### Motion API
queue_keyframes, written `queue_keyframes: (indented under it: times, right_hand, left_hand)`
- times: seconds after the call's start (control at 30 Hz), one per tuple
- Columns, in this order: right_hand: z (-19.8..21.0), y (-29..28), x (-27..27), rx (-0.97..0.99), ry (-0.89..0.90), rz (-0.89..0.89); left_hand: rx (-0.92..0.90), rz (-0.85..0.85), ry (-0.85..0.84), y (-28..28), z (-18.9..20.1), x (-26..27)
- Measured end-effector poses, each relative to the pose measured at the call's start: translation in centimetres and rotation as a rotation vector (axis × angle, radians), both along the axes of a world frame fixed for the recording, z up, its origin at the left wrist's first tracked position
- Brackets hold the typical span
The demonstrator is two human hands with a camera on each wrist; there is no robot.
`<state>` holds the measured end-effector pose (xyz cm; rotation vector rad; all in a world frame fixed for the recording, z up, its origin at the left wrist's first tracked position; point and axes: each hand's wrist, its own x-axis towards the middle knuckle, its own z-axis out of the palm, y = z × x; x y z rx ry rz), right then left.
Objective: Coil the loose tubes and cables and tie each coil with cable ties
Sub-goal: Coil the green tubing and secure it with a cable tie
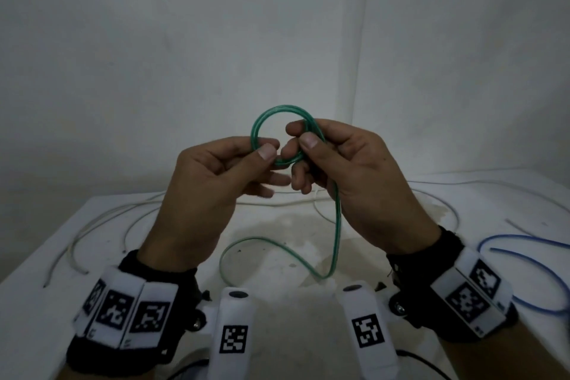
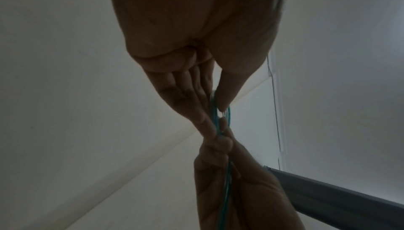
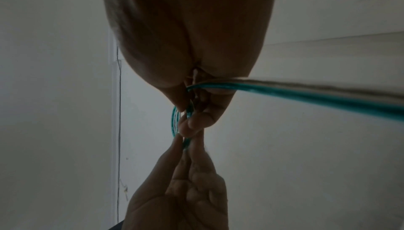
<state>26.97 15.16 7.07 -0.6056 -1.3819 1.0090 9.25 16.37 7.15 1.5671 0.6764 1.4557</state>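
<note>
A green translucent tube (image 1: 271, 114) forms a small coil held up in front of me above the table. My left hand (image 1: 265, 148) pinches the coil's left side between thumb and forefinger. My right hand (image 1: 303, 136) grips the coil's right side, thumb on top. From the right hand the tube's loose tail (image 1: 336, 225) drops to the table and curves left in a wide loop (image 1: 246, 241). Both wrist views show the green tube (image 2: 215, 112) (image 3: 174, 121) squeezed between the fingertips of the two hands.
On the white table (image 1: 37, 302) lie loose white cables (image 1: 101, 219) at the left and back, and a blue cable (image 1: 530, 259) at the right. A white wall stands close behind. Marker-tagged wristbands sit on both wrists.
</note>
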Motion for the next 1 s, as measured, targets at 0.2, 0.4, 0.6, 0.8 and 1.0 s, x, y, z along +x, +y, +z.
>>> queue_keyframes:
  times: [0.2,0.4,0.6,0.8,1.0]
  right_hand:
    - [-0.1,0.0,0.3,-0.048,-0.110,0.036]
    - [0.0,-0.4,0.0,-0.135,0.081,0.275]
    - [-0.2,-0.2,0.4,-0.176,0.036,0.301]
    - [-0.3,-0.4,0.0,-0.146,-0.047,0.310]
    - [0.0,-0.5,1.3,-0.169,-0.232,0.268]
  left_hand:
    - [-0.146,-0.151,-0.082,-0.1,0.5,-0.6]
    - [-0.214,-0.257,-0.177,0.2,0.4,-0.9]
    - [-0.151,-0.299,-0.002,0.3,0.7,-2.1]
    - [-0.059,-0.207,0.084,0.5,0.7,-2.6]
    - [-0.044,-0.286,0.226,0.4,0.7,-3.3]
